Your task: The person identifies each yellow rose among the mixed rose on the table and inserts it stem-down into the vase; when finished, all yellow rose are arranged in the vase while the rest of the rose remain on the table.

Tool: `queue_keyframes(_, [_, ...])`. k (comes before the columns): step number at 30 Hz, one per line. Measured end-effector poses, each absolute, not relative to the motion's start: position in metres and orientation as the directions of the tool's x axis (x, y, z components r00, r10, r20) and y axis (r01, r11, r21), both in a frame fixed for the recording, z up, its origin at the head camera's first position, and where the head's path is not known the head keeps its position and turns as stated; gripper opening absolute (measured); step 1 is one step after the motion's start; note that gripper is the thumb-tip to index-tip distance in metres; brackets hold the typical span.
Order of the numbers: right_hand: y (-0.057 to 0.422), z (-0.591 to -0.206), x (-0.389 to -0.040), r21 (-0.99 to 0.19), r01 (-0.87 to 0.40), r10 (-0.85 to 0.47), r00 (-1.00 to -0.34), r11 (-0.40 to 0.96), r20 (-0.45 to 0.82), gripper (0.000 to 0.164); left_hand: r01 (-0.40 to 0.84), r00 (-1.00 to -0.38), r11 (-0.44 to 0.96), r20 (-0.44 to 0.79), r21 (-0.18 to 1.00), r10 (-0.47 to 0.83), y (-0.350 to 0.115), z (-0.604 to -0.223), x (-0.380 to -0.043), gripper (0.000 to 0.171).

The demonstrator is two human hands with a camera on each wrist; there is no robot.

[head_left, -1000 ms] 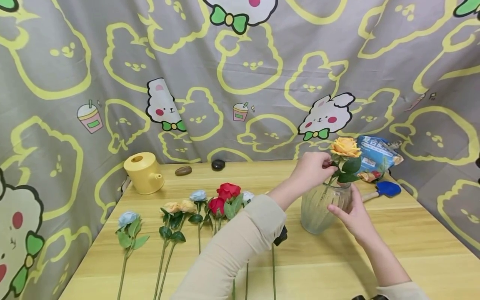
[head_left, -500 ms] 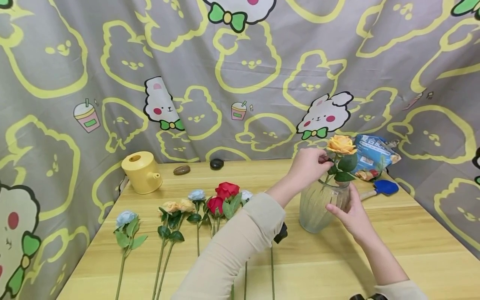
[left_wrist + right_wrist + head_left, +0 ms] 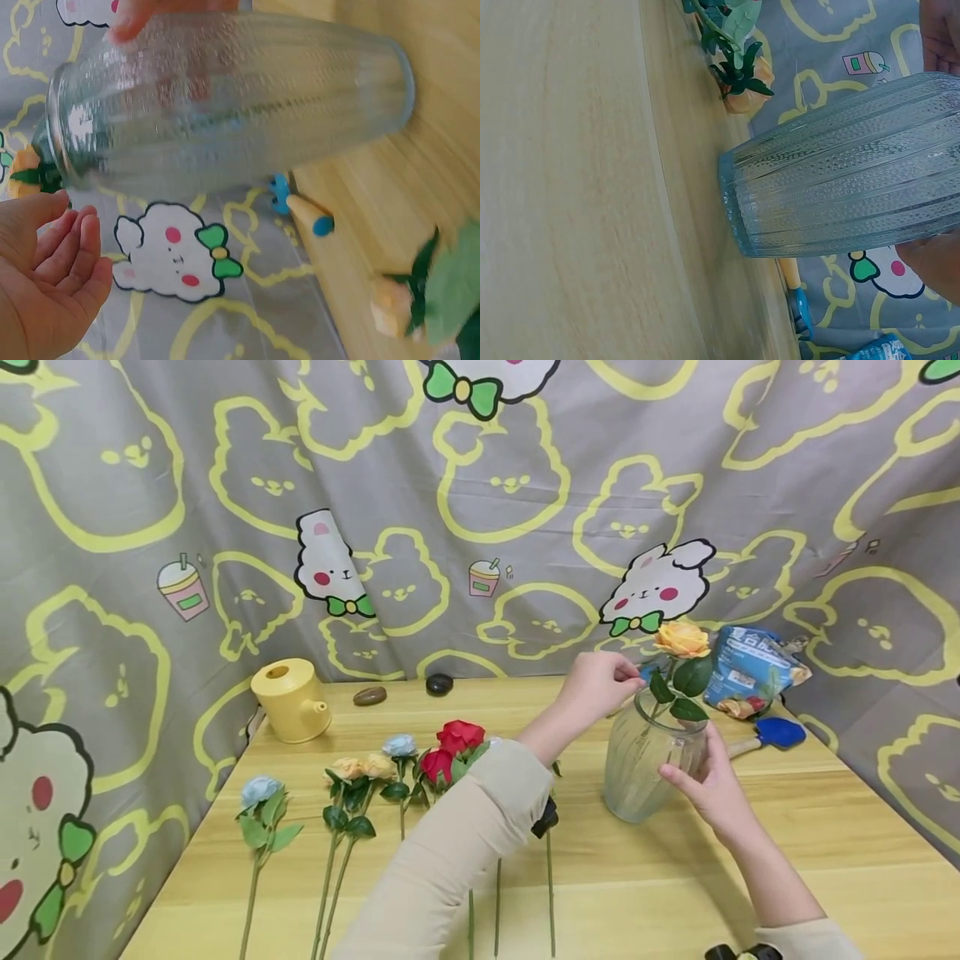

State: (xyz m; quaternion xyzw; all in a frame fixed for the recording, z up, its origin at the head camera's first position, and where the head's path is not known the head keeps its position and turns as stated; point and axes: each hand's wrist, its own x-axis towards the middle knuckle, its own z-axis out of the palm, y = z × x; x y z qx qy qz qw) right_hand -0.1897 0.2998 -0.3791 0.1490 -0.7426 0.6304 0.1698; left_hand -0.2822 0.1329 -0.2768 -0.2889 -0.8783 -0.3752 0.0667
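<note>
My left hand (image 3: 596, 683) hovers at the left of the glass vase (image 3: 637, 777), holding nothing. Its fingers are loosely bent in the left wrist view, fingertips close to the rim and leaves. The yellow-orange rose (image 3: 681, 640) stands in the vase, its bloom and green leaves above the rim. Through the ribbed glass (image 3: 225, 97) its stem shows as a dark line. My right hand (image 3: 712, 793) grips the vase from the right, thumb in front, other fingers partly hidden behind. In the right wrist view the vase base (image 3: 739, 210) is close over the wooden table (image 3: 577, 187).
Left of the vase lie pale blue roses (image 3: 261, 791), peach roses (image 3: 363, 767) and red roses (image 3: 457, 739). Farther back are a yellow watering can (image 3: 288, 702) and two stones (image 3: 439, 684). A blue bag (image 3: 750, 668) and a blue shovel (image 3: 780, 732) lie right of the vase.
My left hand has let go of the rose and moved left, away from its stem. The rose now stands in the vase by itself. My right hand keeps its grip on the vase.
</note>
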Motion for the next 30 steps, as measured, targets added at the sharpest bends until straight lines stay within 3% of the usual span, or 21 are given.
queue_keyframes(8, [0.296, -0.380, -0.190, -0.889, -0.440, -0.012, -0.897, 0.127, 0.442, 0.064, 0.560, -0.817, 0.605, 0.258, 0.566, 0.516, 0.054, -0.283, -0.299, 0.018])
queue_keyframes(14, [0.295, -0.380, -0.189, -0.884, -0.459, -0.018, -0.888, 0.088, 0.459, 0.063, 0.511, -0.858, 0.720, 0.222, 0.469, 0.463, -0.035, -0.296, -0.302, 0.022])
queue_keyframes(21, [0.296, -0.380, -0.189, -0.883, -0.463, -0.029, -0.886, 0.076, 0.462, 0.065, 0.411, -0.911, 0.797, 0.196, 0.442, 0.362, -0.116, -0.307, -0.275, 0.016])
queue_keyframes(30, [0.296, -0.380, -0.190, -0.893, -0.444, -0.026, -0.896, 0.074, 0.443, 0.068, 0.297, -0.954, 0.862, 0.080, 0.411, 0.290, -0.176, -0.329, -0.235, 0.014])
